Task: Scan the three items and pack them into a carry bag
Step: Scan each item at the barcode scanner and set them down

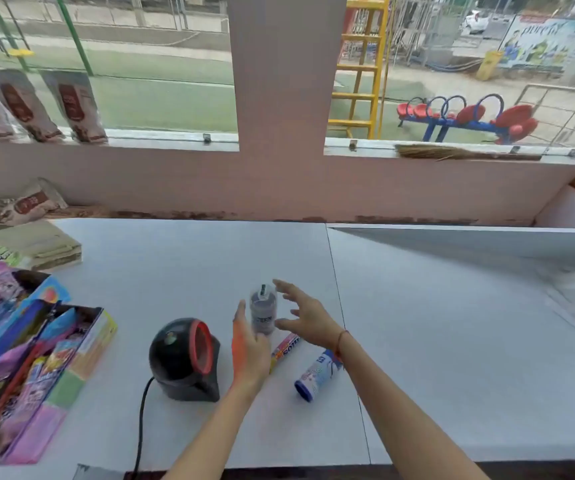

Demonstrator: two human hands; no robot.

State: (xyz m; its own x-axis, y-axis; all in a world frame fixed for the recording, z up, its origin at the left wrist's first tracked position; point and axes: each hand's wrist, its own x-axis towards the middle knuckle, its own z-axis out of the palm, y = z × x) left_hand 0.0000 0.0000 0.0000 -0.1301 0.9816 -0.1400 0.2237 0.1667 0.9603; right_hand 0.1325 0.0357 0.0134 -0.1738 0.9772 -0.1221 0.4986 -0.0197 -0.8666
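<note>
A small clear-lidded jar [263, 311] stands upright on the white counter [452, 341], blurred, between my two hands. My left hand [249, 355] is just left of the jar, fingers straight and apart, its back lit red by the scanner. My right hand [308, 318] hovers right of the jar with fingers spread, holding nothing. A colourful candy roll [284, 351] lies flat behind my left hand. A white tube with a blue cap [317, 375] lies on its side under my right forearm. The black scanner [185, 358] with a red ring stands left of my left hand.
Open boxes of wrapped sweets [29, 358] fill the counter's left side. A stack of flat brown paper [40, 244] lies at the back left. The scanner's cable [140, 420] runs to the front edge. A pink wall with windows stands behind the counter.
</note>
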